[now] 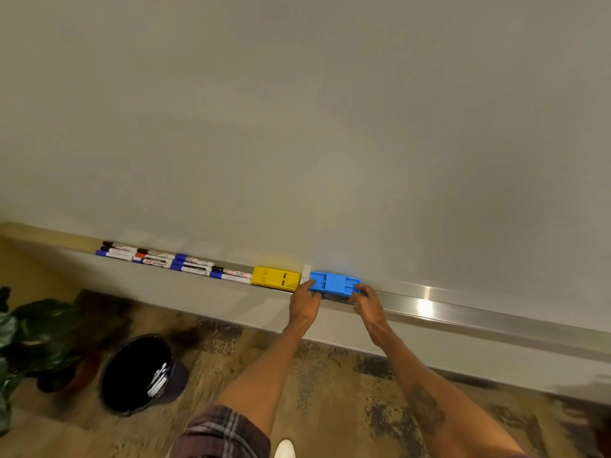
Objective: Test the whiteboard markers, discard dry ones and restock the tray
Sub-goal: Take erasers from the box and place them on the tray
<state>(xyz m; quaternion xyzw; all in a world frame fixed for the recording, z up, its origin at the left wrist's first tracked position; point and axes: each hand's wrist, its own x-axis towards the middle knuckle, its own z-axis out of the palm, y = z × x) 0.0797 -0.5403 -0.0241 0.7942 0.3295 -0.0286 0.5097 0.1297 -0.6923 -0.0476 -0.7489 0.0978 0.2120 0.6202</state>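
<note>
A blue eraser point(334, 282) sits on the whiteboard's metal tray point(463, 309). My left hand point(304, 304) grips its left end and my right hand point(367, 300) grips its right end. Just left of it lies a yellow eraser point(275, 278). Further left, several whiteboard markers point(172, 261) with blue, black and red caps lie in rows along the tray. The whiteboard point(297, 127) above looks blank.
A black bin point(132, 375) stands on the patterned carpet below the tray and holds several markers point(158, 380). A dark green potted plant point(29, 342) is at the far left. A white shoe tip point(285, 448) shows at the bottom edge.
</note>
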